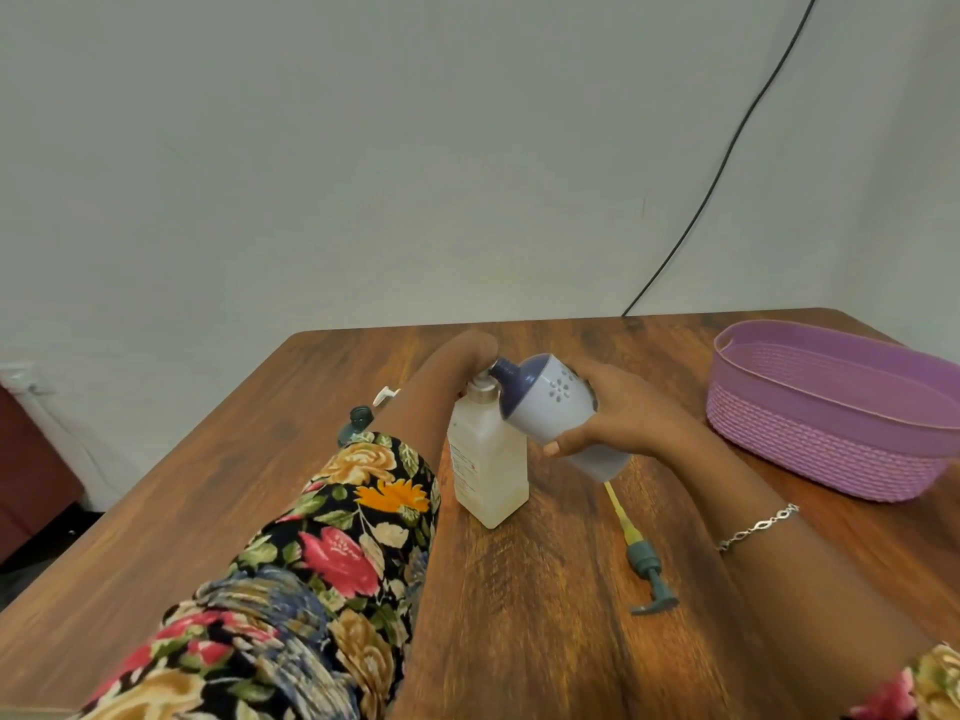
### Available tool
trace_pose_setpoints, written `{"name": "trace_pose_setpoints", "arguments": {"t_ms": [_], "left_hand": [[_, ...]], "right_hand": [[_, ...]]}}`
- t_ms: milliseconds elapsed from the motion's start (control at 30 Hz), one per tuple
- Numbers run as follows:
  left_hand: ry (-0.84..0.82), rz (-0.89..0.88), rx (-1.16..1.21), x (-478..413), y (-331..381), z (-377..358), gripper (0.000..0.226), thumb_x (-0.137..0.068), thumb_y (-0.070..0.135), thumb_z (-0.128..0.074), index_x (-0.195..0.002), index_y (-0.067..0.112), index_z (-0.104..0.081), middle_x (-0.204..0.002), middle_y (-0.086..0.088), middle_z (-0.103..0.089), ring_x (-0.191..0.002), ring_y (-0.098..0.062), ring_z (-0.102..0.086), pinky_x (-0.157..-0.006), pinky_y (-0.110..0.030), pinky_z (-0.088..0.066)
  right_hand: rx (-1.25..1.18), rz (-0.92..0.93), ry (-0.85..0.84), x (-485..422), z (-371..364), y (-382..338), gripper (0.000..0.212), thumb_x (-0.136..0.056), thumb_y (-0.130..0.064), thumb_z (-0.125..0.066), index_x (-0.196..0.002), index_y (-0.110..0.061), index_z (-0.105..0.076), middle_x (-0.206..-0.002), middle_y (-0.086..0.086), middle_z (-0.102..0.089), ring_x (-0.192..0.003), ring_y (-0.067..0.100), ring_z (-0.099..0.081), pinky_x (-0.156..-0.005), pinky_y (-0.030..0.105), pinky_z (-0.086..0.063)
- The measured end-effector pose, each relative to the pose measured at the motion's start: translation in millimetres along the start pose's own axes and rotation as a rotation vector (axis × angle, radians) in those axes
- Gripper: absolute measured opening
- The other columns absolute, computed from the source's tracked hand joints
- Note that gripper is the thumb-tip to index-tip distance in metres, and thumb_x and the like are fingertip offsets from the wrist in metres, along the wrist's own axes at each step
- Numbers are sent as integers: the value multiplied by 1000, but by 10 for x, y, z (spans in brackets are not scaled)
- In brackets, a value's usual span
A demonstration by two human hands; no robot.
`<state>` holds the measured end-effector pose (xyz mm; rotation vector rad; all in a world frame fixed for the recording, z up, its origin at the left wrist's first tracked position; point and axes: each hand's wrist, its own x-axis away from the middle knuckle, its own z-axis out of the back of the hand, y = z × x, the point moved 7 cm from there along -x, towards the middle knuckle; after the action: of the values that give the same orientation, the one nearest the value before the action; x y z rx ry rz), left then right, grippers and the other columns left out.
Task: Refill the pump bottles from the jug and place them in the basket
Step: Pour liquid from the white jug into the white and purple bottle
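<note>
**Head view: jug tipped onto the open pump bottle, basket off to the right**

Head camera, looking down at the wooden table (519,615). Your right hand (628,418) wraps the body of the jug (558,407), fingers and thumb curled round it. The jug is pale lavender with a dark blue top and lies tilted nearly flat, spout touching the mouth of the pump bottle (485,459). What is inside the jug can't be seen, since its wall is opaque.

The white square pump bottle stands upright at table centre with its pump off. A thin yellowish layer sits at its base, and the rest looks white.

Your left hand (475,350) is at the bottle's neck, behind the spout. It probably steadies the neck, but the fingers are hidden, so the grip can't be told.

One pump (644,558) with a yellow tube and grey-green head lies flat on the table, just right of the bottle. A dark pump head (356,420) and a white one (387,393) lie beyond your floral sleeve (337,537).

The purple woven basket (831,449) sits at the right edge, well apart from the bottle, with only its inner wall showing.
</note>
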<state>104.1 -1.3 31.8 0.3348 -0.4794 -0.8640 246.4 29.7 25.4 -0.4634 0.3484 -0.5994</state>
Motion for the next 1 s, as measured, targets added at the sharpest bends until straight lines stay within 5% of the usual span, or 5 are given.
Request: {"name": "trace_pose_setpoints", "arguments": {"t_ms": [233, 400, 600, 900, 1000], "left_hand": [[-54, 67, 236, -16, -47, 26, 27, -96, 30, -38, -103, 4, -42, -76, -14, -46, -65, -26, -46, -76, -42, -44], [-79, 48, 262, 2, 14, -5, 46, -97, 32, -38, -130, 0, -38, -128, -23, -45, -92, -34, -49, -75, -38, -37], [-35, -6, -45, -22, 22, -25, 41, -92, 18, -50, -120, -11, -46, -105, -20, -50, -109, -34, -53, -78, -33, -44], [-104, 57, 453, 44, -20, -18, 47, -96, 38, -38, -132, 8, -37, -134, -22, -40, -87, -31, -52, -64, -36, -40], [-70, 37, 379, 19, -11, -19, 45, -97, 30, -39, -133, 3, -36, -133, -24, -41, -108, -36, -47, -79, -39, -39]], "right_hand": [[-12, 13, -6, -16, 39, -10, 71, -65, -34, -80, -125, -22, -45, -109, -5, -52, -94, 13, -49, -77, 29, -43], [31, 13, 11, -19, 75, 2, 73, -64, -35, -80, -127, -23, -44, -104, -9, -47, -93, 11, -47, -75, 27, -40], [-3, 9, 10, -27, -14, 20, 73, -64, -31, -81, -127, -24, -44, -103, -10, -46, -93, 11, -46, -76, 28, -41], [12, 29, 23, -25, 73, -21, 73, -63, -32, -81, -126, -24, -45, -104, -9, -49, -92, 11, -47, -73, 27, -40], [31, 16, 7, -40, 55, -14, 76, -63, -33, -81, -128, -23, -44, -111, -5, -52, -96, 12, -48, -80, 32, -45]]}}
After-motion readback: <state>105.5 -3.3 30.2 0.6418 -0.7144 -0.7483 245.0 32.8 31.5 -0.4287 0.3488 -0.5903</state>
